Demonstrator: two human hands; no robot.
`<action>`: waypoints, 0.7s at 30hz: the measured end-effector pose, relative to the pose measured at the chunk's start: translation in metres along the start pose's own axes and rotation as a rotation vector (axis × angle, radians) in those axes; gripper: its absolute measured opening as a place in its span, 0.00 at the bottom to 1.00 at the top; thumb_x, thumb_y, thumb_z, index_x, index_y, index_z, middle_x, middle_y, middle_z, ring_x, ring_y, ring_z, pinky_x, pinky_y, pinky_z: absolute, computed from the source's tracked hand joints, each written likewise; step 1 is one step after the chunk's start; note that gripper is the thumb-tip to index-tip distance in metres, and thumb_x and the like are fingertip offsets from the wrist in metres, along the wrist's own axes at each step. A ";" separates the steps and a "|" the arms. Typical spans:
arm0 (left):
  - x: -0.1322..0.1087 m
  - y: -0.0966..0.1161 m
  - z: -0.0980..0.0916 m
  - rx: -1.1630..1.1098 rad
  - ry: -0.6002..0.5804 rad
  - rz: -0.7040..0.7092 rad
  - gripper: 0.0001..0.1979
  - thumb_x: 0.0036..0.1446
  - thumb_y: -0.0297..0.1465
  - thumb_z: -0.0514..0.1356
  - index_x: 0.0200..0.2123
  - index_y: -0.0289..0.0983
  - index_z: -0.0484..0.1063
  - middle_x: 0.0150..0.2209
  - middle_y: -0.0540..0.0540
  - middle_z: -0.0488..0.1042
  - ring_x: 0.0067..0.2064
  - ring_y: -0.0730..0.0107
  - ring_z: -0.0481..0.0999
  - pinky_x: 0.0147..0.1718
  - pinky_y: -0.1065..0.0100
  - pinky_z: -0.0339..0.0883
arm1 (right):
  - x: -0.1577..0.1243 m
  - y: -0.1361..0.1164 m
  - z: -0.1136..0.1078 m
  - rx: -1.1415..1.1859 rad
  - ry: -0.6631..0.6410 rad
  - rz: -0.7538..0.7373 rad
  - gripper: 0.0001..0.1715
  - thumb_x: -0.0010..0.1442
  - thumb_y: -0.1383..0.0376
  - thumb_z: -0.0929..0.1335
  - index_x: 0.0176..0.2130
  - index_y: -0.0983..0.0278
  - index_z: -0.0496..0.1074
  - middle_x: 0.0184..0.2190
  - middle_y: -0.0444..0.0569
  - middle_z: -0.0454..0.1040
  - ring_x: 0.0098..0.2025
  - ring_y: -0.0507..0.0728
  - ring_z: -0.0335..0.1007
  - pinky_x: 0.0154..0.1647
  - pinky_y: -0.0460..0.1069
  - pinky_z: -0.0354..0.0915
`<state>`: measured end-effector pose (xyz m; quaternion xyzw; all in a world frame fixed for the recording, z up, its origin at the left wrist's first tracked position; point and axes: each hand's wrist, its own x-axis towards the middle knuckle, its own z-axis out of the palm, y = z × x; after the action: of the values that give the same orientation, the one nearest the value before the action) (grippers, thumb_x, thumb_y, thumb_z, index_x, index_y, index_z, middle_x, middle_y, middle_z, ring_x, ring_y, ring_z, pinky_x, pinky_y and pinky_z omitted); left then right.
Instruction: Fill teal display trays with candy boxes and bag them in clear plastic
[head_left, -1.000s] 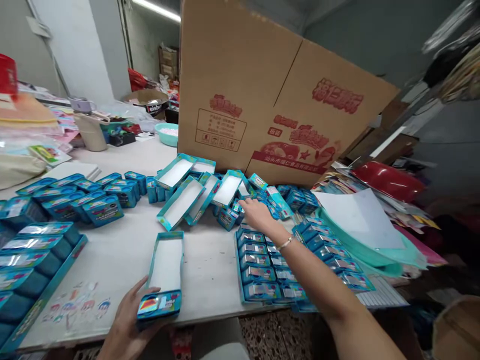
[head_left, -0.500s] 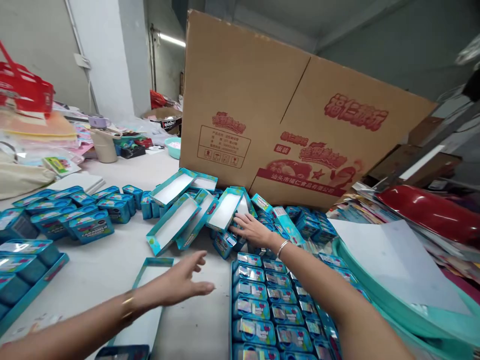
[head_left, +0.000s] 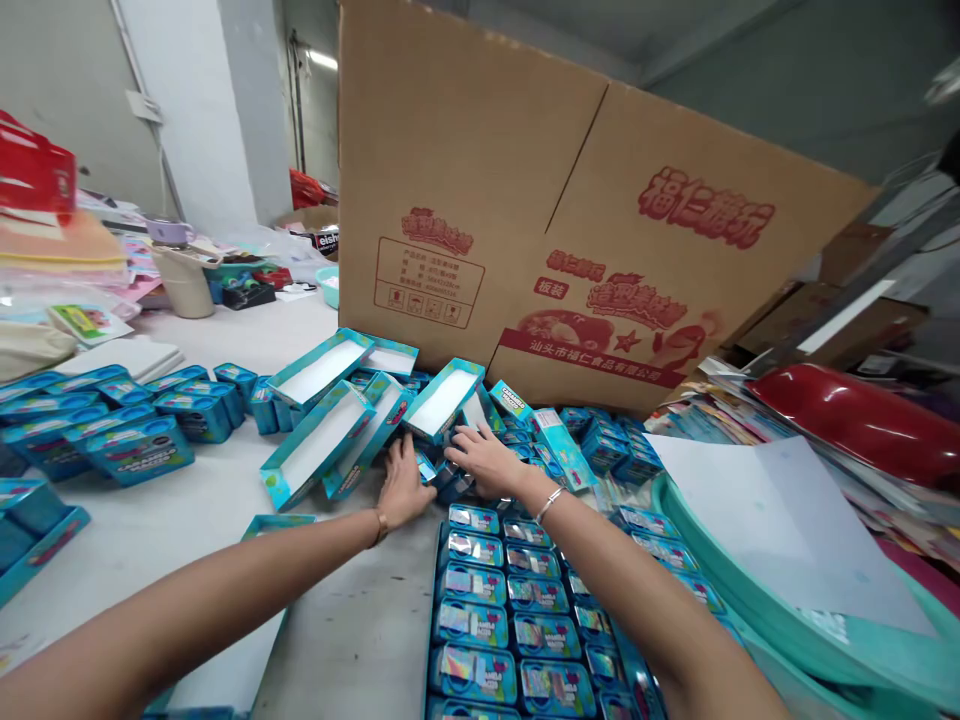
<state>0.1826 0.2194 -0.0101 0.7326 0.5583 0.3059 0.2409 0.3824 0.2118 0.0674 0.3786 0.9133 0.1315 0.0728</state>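
Both my hands reach into a heap of small teal candy boxes [head_left: 450, 482] at the foot of a big cardboard carton [head_left: 525, 200]. My left hand [head_left: 403, 487] lies on the heap's left side, fingers stretched toward the boxes. My right hand [head_left: 487, 458] rests on the heap beside it, fingers curved over several small boxes. Empty teal display trays [head_left: 319, 442] with white insides lean together just behind and left of my hands. A filled tray of small boxes [head_left: 502, 610] lies right below my right forearm.
Rows of teal boxes [head_left: 135, 445] cover the table's left side; an empty tray [head_left: 262, 540] lies under my left arm. A beige cup [head_left: 180, 285] and clutter stand at the far left. A teal basin with white paper [head_left: 757, 520] and a red object [head_left: 847, 420] sit at right.
My left hand let go of the box at the table's near edge and reached forward to the heap beside my right hand. The view moved closer to the carton.
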 end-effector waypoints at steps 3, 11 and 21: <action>0.003 -0.018 -0.015 -0.108 -0.117 0.091 0.56 0.43 0.25 0.62 0.70 0.29 0.33 0.67 0.26 0.52 0.68 0.41 0.55 0.62 0.49 0.57 | 0.001 -0.004 -0.002 0.031 0.010 -0.012 0.37 0.50 0.69 0.71 0.58 0.62 0.63 0.56 0.60 0.64 0.65 0.70 0.50 0.64 0.68 0.47; 0.022 -0.036 -0.055 -0.192 -0.361 0.119 0.40 0.39 0.23 0.59 0.61 0.34 0.62 0.56 0.37 0.71 0.56 0.49 0.72 0.55 0.56 0.68 | 0.033 -0.008 -0.008 0.130 -0.041 0.073 0.49 0.38 0.51 0.79 0.55 0.67 0.66 0.57 0.64 0.63 0.61 0.72 0.57 0.61 0.64 0.56; 0.050 -0.044 -0.051 -0.126 -0.364 0.212 0.50 0.38 0.28 0.65 0.66 0.34 0.51 0.64 0.33 0.60 0.65 0.43 0.60 0.64 0.51 0.56 | 0.034 -0.005 -0.004 0.243 -0.090 0.023 0.49 0.40 0.50 0.79 0.56 0.64 0.65 0.58 0.63 0.63 0.63 0.72 0.58 0.65 0.69 0.47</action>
<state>0.1260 0.2796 0.0038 0.8140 0.4051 0.2264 0.3494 0.3542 0.2318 0.0682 0.4007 0.9138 0.0034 0.0658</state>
